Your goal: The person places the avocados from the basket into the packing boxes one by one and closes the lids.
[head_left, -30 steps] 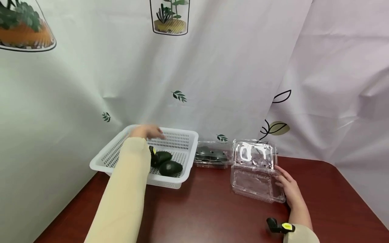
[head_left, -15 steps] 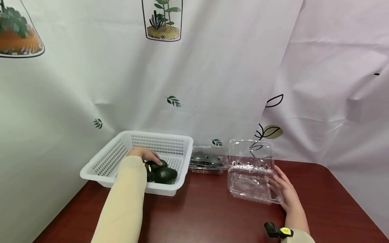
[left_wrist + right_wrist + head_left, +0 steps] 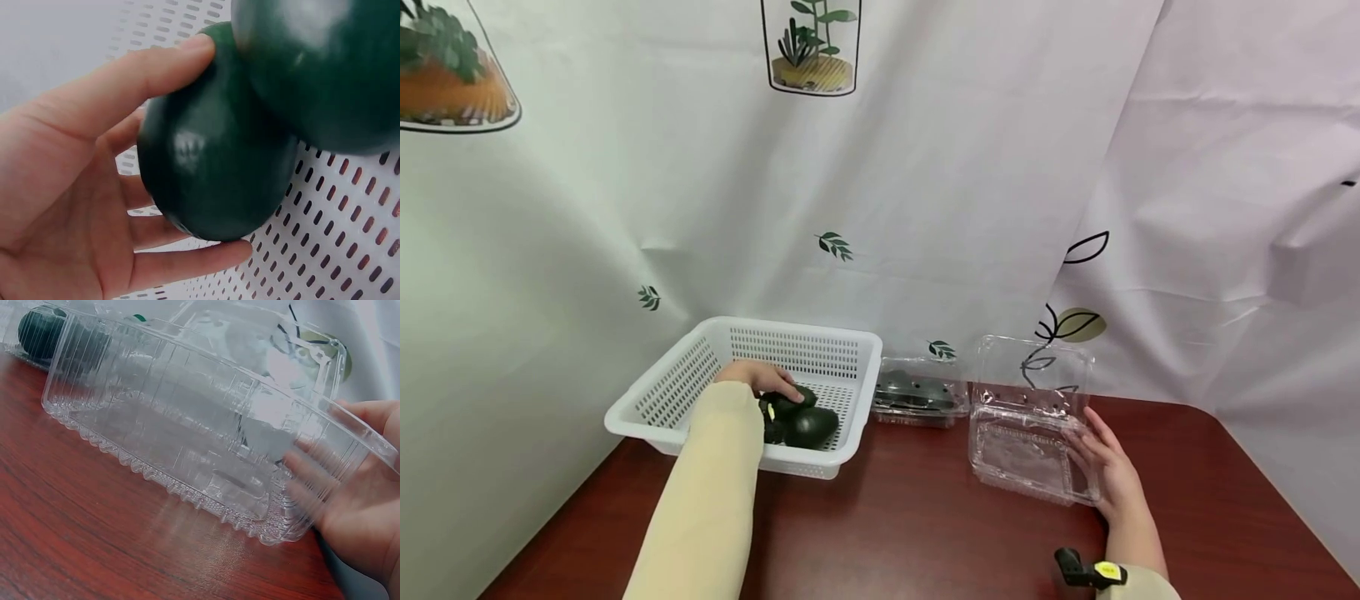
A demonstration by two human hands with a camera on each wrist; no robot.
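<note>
In the left wrist view my left hand grips a smooth dark green avocado, thumb over its upper part and fingers along its side and lower end. A second avocado touches it. The head view has both inside a white plastic basket, with my left hand reaching in over the left one. At the right, my right hand rests its fingers against the right side of a clear plastic clamshell box. Its lid stands raised behind; I see no fruit in it.
Between basket and open box, a closed clear box with dark green avocados inside stands near the back edge of the reddish-brown table. A white printed curtain hangs close behind it all.
My left hand has come down into the basket and taken hold of an avocado. The right hand stays at the clear box's side, and the box's lid now stands more upright.
</note>
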